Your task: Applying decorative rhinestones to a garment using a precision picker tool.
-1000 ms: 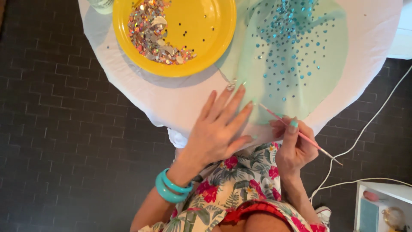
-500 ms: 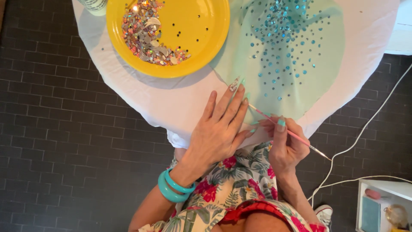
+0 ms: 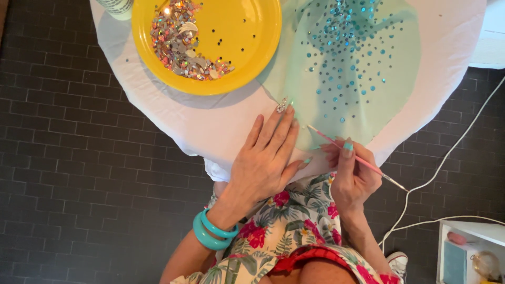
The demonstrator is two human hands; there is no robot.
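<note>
A thin pink stick tool [image 3: 351, 154] lies slanted over the near edge of the mint-green fabric [image 3: 392, 73] dotted with blue gems, pinched in the right hand [image 3: 353, 176]. The left hand [image 3: 265, 160] rests flat, fingers spread, beside it on the white tablecloth [image 3: 210, 123], near a yellow plate [image 3: 247, 31] of sequins.

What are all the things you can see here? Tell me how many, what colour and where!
plate: one, yellow, top left of the table
sequins and gems: a heap, silvery pink, on the plate
fabric: one piece, mint green with blue gems, right of the plate
table cover: one, white, under everything
stick tool: one, pink, thin, in the right hand
cord: one, white, on the dark brick floor at right
bangles: two, teal, on the left wrist
left hand: flat on the table edge
right hand: pinching the stick tool
</note>
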